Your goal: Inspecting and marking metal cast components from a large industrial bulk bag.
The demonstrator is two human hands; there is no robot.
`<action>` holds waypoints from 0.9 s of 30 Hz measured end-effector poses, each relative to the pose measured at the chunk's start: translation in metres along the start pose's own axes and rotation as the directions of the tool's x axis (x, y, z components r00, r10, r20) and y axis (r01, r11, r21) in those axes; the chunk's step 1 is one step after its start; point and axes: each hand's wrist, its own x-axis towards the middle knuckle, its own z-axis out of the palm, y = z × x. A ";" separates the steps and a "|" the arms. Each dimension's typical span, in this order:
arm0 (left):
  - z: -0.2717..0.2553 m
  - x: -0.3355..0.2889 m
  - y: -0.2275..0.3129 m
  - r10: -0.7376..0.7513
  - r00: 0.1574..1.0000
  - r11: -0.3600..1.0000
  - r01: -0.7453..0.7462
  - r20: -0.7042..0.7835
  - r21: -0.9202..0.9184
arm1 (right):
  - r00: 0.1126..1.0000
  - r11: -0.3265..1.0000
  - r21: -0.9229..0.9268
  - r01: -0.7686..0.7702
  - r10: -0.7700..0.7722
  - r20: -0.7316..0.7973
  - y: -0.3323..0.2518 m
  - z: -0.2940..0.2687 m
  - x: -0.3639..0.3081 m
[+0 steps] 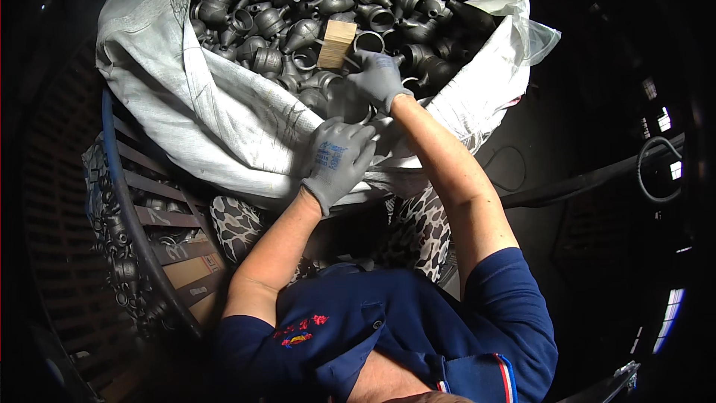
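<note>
Dark metal castings (332,1) lie heaped in the open mouth of a white woven sack (246,116), directly ahead of the person. Noted left to right: at far left, a slatted rack (153,183) with a curved bluish rim (119,172), and more small dark parts (127,272) outside that rim. Next, the gloved left hand (339,157) lies over the sack's near edge, fingers bent; whether it pinches fabric or a part, I cannot tell. Just beyond it, one blurred casting (339,95) sits between the two hands. A pale wooden block (337,44) rests over the heap, with a thin rod apparently running from it toward the right hand (380,78). That hand is gloved too, fingers curled at the heap; its closure cannot be judged. At far right, a dark hose loop (660,169) in shadow. Risks, in my judgement: castings piled loosely could roll if one low down is pulled; the slack sack edge might sag under the left hand and spill parts; a glove could snag on a narrow spout. Unclear: the right thumb and both palms are hidden, the block's underside is out of sight, deeper castings are covered, and the right-hand background is nearly black.
</note>
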 end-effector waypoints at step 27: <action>-0.050 -0.050 -0.012 -0.626 0.710 0.062 0.458 0.323 -0.887 | 0.839 0.404 0.837 -0.368 0.532 0.112 -0.017 -0.016 -0.201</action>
